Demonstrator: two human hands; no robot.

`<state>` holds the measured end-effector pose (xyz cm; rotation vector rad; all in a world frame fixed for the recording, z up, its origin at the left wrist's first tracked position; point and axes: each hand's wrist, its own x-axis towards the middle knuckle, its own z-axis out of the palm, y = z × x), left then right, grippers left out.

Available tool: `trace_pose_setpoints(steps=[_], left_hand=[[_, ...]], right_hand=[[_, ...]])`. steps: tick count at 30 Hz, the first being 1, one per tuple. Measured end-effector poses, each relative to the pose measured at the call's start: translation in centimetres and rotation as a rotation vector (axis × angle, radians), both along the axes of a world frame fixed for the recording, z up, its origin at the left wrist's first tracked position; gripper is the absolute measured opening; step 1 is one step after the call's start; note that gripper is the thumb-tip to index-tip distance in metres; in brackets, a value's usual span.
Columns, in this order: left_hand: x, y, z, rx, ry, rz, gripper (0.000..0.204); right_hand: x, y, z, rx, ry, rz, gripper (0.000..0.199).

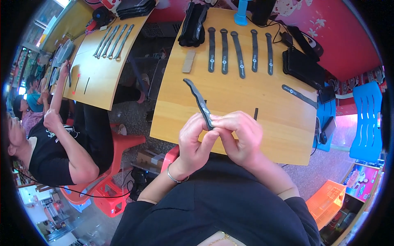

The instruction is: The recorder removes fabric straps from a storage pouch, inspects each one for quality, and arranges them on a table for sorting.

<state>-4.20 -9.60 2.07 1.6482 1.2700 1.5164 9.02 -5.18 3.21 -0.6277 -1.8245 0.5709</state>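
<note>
A dark grey strap (196, 95) with a pale print slants up over the table from my fingertips. My left hand (192, 141) pinches its lower end between thumb and fingers. My right hand (239, 133) is closed on the same end, its fingertips meeting those of the left. Beyond the hands, several matching straps (224, 52) lie in a spaced row, their looped ends at the far side. One more strap (299, 96) rests aslant near the table's right edge. How the held end is folded or fastened is hidden by my fingers.
On the wooden table (180, 110) are a thick strap bundle (193, 25), a brown cardboard piece (189, 61), a blue stand (241, 15) and a black case (303, 67). A co-worker (61, 143) sits at another table on the left. Blue chairs (366, 123) stand right.
</note>
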Motion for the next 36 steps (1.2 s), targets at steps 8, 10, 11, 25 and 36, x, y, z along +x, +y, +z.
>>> trace_pose_setpoints(steps=[8,10,11,25,36], left_hand=[[0.3,-0.3,0.2,-0.024,0.034,0.004,0.009],[0.1,0.0,0.3,0.051,0.076,-0.028,0.009],[-0.1,0.1,0.3,0.123,0.117,-0.055,0.008],[0.3,-0.9,0.4,-0.087,-0.096,0.021,0.013],[0.3,-1.3,0.1,-0.044,-0.203,-0.119,0.023]], right_hand=[[0.5,-0.6,0.2,-0.074,-0.006,0.000,0.017],[0.7,-0.8,-0.5,-0.313,0.068,0.026,0.012],[0.7,-0.8,-0.2,-0.309,0.069,0.019,0.012],[1.3,-1.1,0.4,-0.150,0.050,0.066,0.021],[1.6,-0.2,0.2,-0.132,0.082,0.240,0.044]])
